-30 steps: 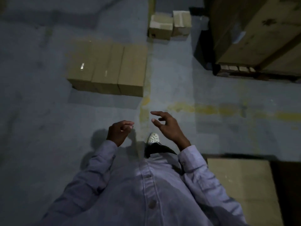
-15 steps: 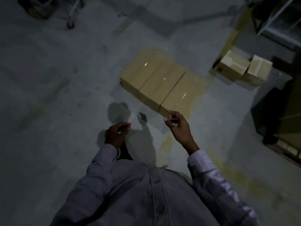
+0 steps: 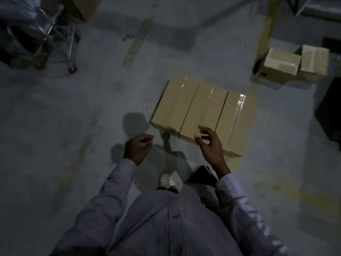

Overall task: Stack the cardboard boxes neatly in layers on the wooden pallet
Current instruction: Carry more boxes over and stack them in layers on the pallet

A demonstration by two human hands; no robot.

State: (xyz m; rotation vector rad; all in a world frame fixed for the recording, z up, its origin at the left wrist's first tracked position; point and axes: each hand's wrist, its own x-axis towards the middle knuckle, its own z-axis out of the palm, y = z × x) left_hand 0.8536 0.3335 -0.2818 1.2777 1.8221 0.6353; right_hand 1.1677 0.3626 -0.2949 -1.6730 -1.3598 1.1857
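Observation:
Three long cardboard boxes [image 3: 201, 111] lie side by side on the grey concrete floor just ahead of me. My right hand [image 3: 209, 143] hovers above the near end of the middle box, fingers loosely spread, holding nothing. My left hand [image 3: 138, 147] hangs to the left of the boxes over bare floor, fingers loosely curled and empty. Two smaller cardboard boxes [image 3: 293, 65] sit on the floor at the far right. No pallet is in view.
A wheeled metal cart [image 3: 55, 39] stands at the far left, with another carton [image 3: 81, 6] behind it. A yellow post [image 3: 265, 28] rises at the far right. A dark object [image 3: 330, 108] sits at the right edge. My foot [image 3: 167, 180] is on the floor below my hands.
I have walked closer and the view has turned; the three long boxes now lie right in front of me. My right hand has opened over the middle box. The stacked pallet has left the view.

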